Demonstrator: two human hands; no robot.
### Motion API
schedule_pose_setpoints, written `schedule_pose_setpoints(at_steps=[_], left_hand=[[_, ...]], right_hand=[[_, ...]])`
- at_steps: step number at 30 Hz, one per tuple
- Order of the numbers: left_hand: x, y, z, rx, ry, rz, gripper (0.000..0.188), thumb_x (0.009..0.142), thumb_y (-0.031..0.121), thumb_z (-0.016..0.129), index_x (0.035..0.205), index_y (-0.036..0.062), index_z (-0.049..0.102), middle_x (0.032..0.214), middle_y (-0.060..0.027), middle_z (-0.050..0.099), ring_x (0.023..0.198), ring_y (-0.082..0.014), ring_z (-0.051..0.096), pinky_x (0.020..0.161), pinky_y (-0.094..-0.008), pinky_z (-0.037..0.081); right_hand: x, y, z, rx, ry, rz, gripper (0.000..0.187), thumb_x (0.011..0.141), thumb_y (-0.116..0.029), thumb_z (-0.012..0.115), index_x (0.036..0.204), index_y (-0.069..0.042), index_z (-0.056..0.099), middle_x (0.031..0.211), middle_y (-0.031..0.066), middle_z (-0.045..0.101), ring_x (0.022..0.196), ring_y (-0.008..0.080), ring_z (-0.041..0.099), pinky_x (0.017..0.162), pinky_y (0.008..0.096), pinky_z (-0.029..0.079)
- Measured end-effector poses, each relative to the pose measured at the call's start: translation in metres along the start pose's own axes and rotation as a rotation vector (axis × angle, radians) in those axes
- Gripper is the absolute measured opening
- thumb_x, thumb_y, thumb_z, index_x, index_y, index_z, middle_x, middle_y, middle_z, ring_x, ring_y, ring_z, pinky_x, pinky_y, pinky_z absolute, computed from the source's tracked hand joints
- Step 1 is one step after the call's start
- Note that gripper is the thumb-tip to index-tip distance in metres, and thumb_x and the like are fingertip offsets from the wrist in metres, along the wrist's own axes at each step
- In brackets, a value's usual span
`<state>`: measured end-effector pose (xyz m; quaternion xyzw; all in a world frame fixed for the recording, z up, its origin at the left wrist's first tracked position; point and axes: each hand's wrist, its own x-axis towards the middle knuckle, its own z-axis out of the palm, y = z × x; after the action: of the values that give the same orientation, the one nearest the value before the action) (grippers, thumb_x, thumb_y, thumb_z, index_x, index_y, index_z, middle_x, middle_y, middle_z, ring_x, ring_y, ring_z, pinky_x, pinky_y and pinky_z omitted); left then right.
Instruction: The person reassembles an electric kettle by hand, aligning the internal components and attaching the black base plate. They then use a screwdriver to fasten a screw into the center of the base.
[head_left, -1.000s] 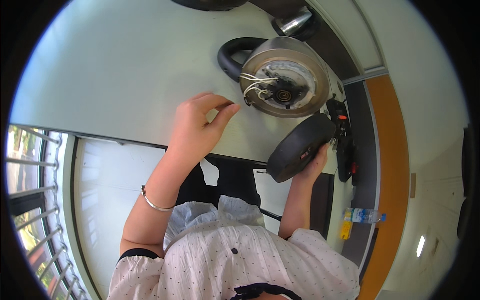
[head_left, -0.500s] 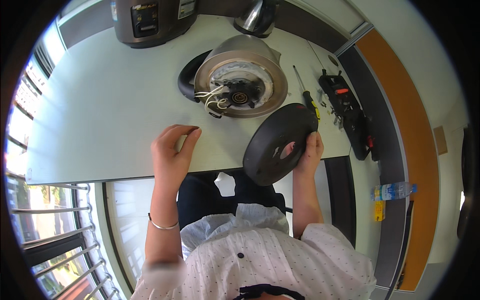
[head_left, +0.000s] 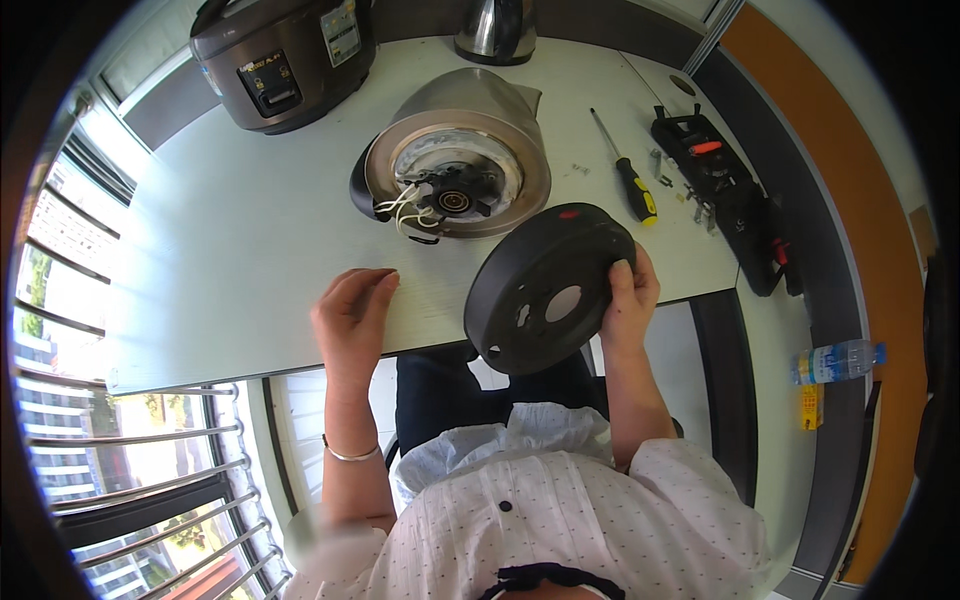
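A steel electric kettle (head_left: 462, 100) lies tipped over on the table, its underside toward me. White wires (head_left: 408, 205) and a black round connector (head_left: 455, 201) show in that bare underside. Just in front of it, my right hand (head_left: 630, 305) grips the right rim of a round black plastic kettle bottom cover (head_left: 520, 255). The cover is tilted, with a large round hole and smaller openings visible. My left hand (head_left: 352, 308) hovers over the front edge of the table, thumb and fingertips pinched together. Whether something small is between them cannot be made out.
To the right lie a black and yellow screwdriver (head_left: 636, 190), small metal bits (head_left: 664, 170) and a black tool holder (head_left: 730, 175). A rice cooker (head_left: 285, 70) and another kettle (head_left: 495, 30) stand at the back. A water bottle (head_left: 840, 362) is at far right.
The black cover has turned so that more of its holed face shows. My left hand keeps its pinch. The whole view has shifted slightly.
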<state>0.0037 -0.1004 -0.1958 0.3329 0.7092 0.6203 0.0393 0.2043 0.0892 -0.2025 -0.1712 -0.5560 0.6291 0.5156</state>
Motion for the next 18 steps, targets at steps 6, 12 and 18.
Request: schedule_pose_setpoints(at_steps=[6, 12, 18], left_hand=[[-0.0008, 0.0026, 0.0020, 0.022, 0.016, -0.012, 0.008, 0.078, 0.002, 0.067, 0.083, -0.0042, 0.067, 0.079, -0.0093, 0.066, 0.070, -0.0146, 0.060, 0.067, -0.0246, 0.047], [0.0001, 0.0008, 0.0022, 0.025, 0.017, -0.010, 0.007, 0.079, 0.001, 0.066, 0.083, -0.0040, 0.067, 0.080, -0.0094, 0.066, 0.072, -0.0144, 0.060, 0.068, -0.0245, 0.047], [0.0047, -0.0005, -0.0013, -0.058, 0.027, -0.078, 0.023, 0.080, 0.002, 0.066, 0.103, 0.0005, 0.065, 0.092, -0.0080, 0.066, 0.083, -0.0163, 0.062, 0.076, -0.0270, 0.048]], right_hand=[[-0.0035, -0.0055, 0.0023, 0.027, -0.025, 0.005, 0.038, 0.086, -0.018, 0.067, 0.113, 0.004, 0.053, 0.102, 0.0082, 0.063, 0.091, 0.0128, 0.058, 0.086, 0.0260, 0.045], [-0.0045, -0.0048, 0.0003, 0.033, -0.049, 0.031, 0.036, 0.085, -0.015, 0.066, 0.113, 0.004, 0.053, 0.103, 0.0083, 0.062, 0.093, 0.0128, 0.057, 0.086, 0.0257, 0.045], [-0.0047, -0.0043, -0.0014, 0.027, -0.057, 0.044, 0.036, 0.085, -0.013, 0.065, 0.113, 0.004, 0.052, 0.104, 0.0084, 0.061, 0.093, 0.0131, 0.056, 0.086, 0.0260, 0.044]])
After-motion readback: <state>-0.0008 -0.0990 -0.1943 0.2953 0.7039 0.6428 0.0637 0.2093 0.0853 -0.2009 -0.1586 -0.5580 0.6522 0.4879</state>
